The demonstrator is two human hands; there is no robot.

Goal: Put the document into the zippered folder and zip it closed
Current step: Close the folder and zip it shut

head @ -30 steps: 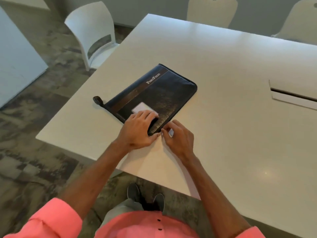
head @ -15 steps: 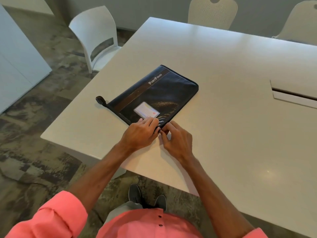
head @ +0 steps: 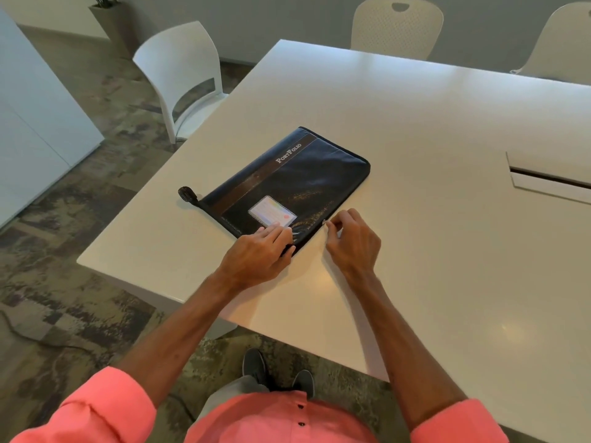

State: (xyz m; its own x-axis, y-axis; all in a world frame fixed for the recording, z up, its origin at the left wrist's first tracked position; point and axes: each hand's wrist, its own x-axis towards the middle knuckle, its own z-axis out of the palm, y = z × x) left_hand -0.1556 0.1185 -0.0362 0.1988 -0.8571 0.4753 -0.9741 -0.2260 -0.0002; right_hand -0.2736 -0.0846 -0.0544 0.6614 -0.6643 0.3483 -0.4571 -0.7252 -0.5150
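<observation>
Table (head: 415, 129) bare beyond folder (head: 313, 174); slot (head: 550, 179) far right.

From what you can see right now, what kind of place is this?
Probably an office meeting room: a large white table with a recessed hatch, white plastic chairs around it, and a black zippered portfolio folder lying on it.

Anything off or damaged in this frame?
Nothing stands out. The folder lies flat on the table, angled to its edge; the left hand presses its near corner, the right hand pinches the zipper pull.
</observation>
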